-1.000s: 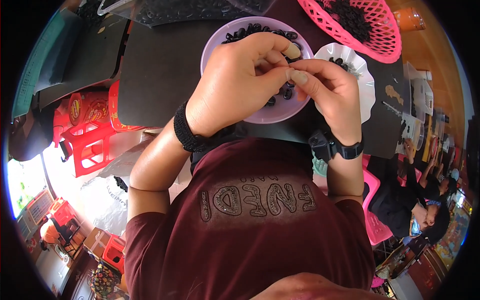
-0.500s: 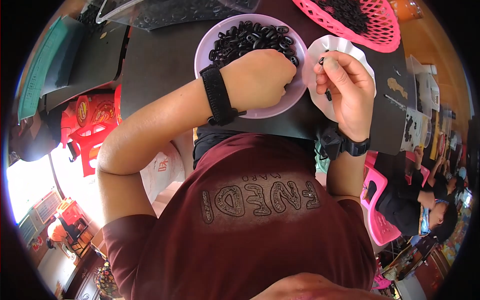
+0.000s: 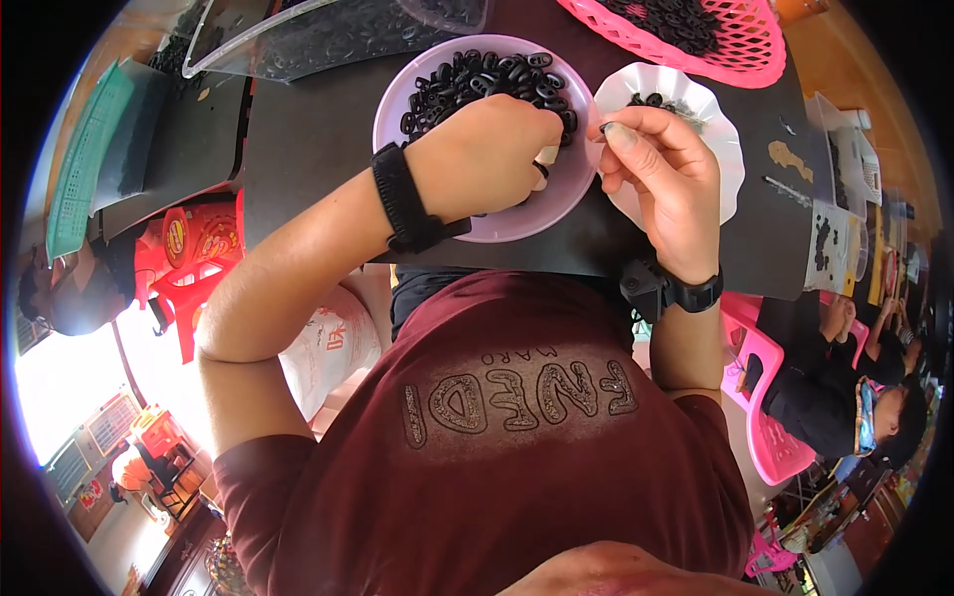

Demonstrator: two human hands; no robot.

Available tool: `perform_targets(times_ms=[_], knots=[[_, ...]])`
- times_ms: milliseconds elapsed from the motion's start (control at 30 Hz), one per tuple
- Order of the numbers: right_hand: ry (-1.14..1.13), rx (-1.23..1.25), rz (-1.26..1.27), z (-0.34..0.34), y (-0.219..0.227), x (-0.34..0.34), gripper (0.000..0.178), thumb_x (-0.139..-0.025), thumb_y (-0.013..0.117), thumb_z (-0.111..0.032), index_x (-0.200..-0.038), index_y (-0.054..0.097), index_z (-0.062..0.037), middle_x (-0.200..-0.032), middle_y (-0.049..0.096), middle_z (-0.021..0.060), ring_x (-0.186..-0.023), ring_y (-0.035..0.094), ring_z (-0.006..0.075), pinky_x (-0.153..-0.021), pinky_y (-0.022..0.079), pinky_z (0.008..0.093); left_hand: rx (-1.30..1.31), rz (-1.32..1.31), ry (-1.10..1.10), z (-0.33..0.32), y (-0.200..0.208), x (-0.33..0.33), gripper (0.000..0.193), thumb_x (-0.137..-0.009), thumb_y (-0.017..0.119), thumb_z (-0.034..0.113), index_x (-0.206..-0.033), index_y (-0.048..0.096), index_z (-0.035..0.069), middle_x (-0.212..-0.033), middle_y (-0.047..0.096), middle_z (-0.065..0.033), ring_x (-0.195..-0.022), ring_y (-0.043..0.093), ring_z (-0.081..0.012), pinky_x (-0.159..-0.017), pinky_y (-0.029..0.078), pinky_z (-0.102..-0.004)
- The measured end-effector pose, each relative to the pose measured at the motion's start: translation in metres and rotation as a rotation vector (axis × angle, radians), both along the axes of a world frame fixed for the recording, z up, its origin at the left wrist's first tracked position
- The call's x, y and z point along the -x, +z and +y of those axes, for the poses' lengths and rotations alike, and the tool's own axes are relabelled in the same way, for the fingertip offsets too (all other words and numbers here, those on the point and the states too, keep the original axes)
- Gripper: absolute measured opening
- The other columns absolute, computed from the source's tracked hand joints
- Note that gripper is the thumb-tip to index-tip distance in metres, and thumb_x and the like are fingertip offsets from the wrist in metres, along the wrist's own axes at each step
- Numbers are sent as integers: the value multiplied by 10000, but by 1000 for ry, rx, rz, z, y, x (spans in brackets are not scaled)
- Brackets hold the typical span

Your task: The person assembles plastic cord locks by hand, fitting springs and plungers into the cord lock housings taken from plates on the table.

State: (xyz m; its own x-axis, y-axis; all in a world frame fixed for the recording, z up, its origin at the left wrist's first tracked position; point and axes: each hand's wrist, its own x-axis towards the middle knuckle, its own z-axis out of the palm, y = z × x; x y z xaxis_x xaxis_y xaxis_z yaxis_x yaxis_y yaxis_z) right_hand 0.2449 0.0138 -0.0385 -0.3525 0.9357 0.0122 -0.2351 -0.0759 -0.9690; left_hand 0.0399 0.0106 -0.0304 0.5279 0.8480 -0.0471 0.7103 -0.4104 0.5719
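A pale purple bowl [image 3: 568,189] holds a heap of small black oval plastic pieces with holes [image 3: 472,79]. My left hand [image 3: 497,149] is over the bowl, back upward, fingers curled down and closed on a black oval piece [image 3: 540,173] that shows at the thumb tip. My right hand [image 3: 661,164] is raised at the white wavy-edged dish [image 3: 728,164], thumb and forefinger pinching a tiny dark piece [image 3: 605,128] beside the bowl's right rim. Its exact kind is too small to tell. Several small black pieces [image 3: 651,100] lie in the dish behind my fingers.
On the dark table [image 3: 308,149], a clear plastic bin [image 3: 338,50] of black pieces stands at the far left. A pink lattice basket [image 3: 750,55] with more sits far right. Pink chairs [image 3: 760,397] and seated people [image 3: 825,397] are at the right.
My right hand has moved left, bringing its small piece close to the bowl's rim and my left hand. The left hand has turned slightly, so the black piece at its thumb now shows.
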Motion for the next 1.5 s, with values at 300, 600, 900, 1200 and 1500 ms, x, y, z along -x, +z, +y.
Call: perform_targets(times_ms=[300, 600, 900, 1200, 1500], knots=[[69, -5, -70, -3, 6, 18, 140, -893, 677, -85, -1013, 679, -14, -758, 628, -14, -608, 553, 47, -547, 425, 171, 444, -796, 476, -47, 13, 13, 193, -889, 658, 26, -1067, 633, -46, -980, 688, -91, -817, 670, -144, -704, 545, -255], [127, -69, -240, -5, 20, 35, 136, -881, 681, -71, -1006, 691, -16, -781, 658, -5, -591, 542, 32, -517, 408, 167, 256, -906, 584, -67, 3, 19, 147, -864, 653, -48, -1004, 610, -48, -925, 682, -100, -805, 664, -140, -730, 545, -248], [148, -79, -325, -8, 25, 44, 133, -879, 687, -85, -995, 696, -20, -772, 662, -5, -587, 545, 30, -513, 415, 169, 204, -892, 590, -70, 2, 21, 143, -854, 667, -51, -989, 619, -39, -910, 686, -85, -812, 653, -119, -739, 540, -240], [164, -96, -372, -10, 27, 47, 131, -886, 686, -99, -989, 699, -20, -782, 671, -3, -602, 547, 25, -519, 418, 171, 133, -1036, 653, -69, -10, 18, 116, -808, 723, 19, -904, 659, 7, -820, 716, -45, -789, 687, -88, -711, 554, -226], [149, -185, -413, -13, 20, 47, 194, -871, 700, -84, -1054, 695, -20, -813, 679, 11, -635, 573, 37, -564, 463, 188, 159, -1130, 715, -69, -15, 13, 105, -824, 702, 0, -918, 654, -6, -853, 713, -63, -795, 685, -102, -716, 558, -231]])
